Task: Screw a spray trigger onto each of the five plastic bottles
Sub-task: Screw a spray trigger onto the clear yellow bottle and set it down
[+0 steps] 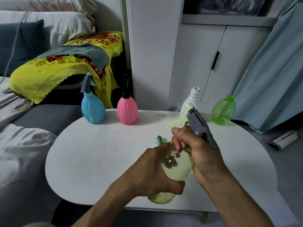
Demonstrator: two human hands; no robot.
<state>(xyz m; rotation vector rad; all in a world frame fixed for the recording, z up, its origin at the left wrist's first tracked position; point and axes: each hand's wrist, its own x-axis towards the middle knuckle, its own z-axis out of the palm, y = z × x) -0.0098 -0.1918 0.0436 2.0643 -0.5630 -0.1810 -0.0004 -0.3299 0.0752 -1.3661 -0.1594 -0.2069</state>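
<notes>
I hold a pale yellow-green translucent bottle (176, 167) tilted over the near side of the white table (91, 154). My left hand (152, 171) wraps its body. My right hand (195, 149) grips its neck, where a grey spray trigger with a pale green lever (196, 122) sits. At the table's back stand a blue bottle with a grey trigger (93, 107), a pink bottle with a black top (127, 108), an uncapped white bottle (191, 102) and an uncapped green ribbed bottle (223, 110). A green trigger part (159, 138) peeks out behind my left hand.
A grey sofa with a yellow floral cloth (54, 71) and pillows lies to the left. White cabinet doors (213, 63) stand behind the table, a light blue curtain (270, 71) hangs at right, and a lint roller (283, 140) lies on the floor.
</notes>
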